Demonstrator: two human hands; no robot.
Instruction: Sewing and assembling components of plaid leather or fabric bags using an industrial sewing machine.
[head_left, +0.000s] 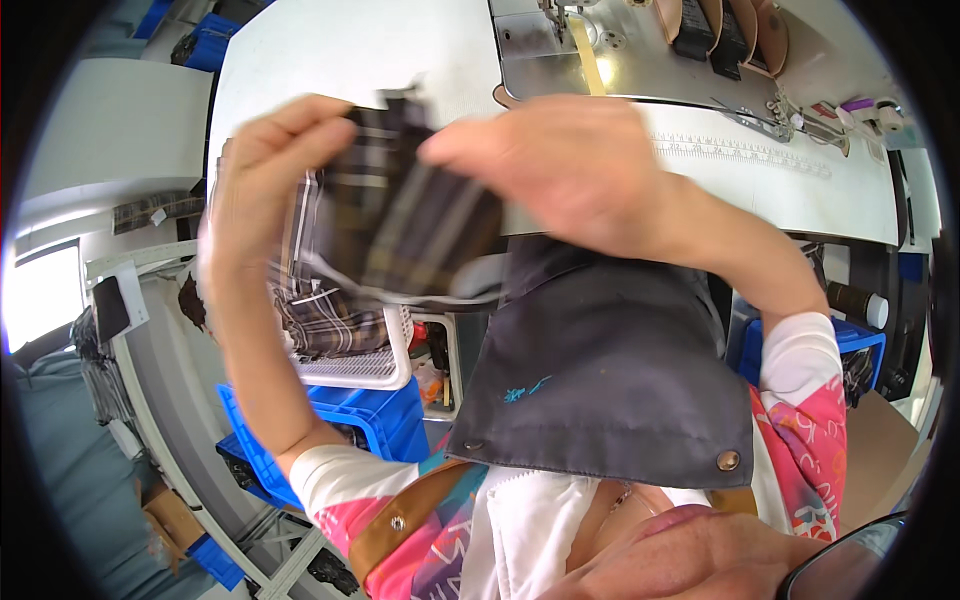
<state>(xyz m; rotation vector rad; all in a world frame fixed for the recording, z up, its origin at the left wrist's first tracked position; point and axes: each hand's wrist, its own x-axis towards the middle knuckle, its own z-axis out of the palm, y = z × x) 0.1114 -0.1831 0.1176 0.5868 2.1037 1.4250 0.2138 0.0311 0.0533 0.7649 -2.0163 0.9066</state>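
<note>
Both hands are pinching a plaid fabric piece (400, 215) up in the air: left hand (265, 170) gripping its left edge, right hand (570, 165) clamping the top right. Judging it best keeping edges matched and taut. White surface (340, 50) lying beyond the grip, dark apron (610, 380) below.

You're in a sewing workshop, sewing machine (560, 25) on the white worktable (330, 50) at top, printed ruler (740, 152) along its edge, blue crates (370, 420) lower left, plaid fabric pieces (330, 325) in a white basket (375, 368).
</note>
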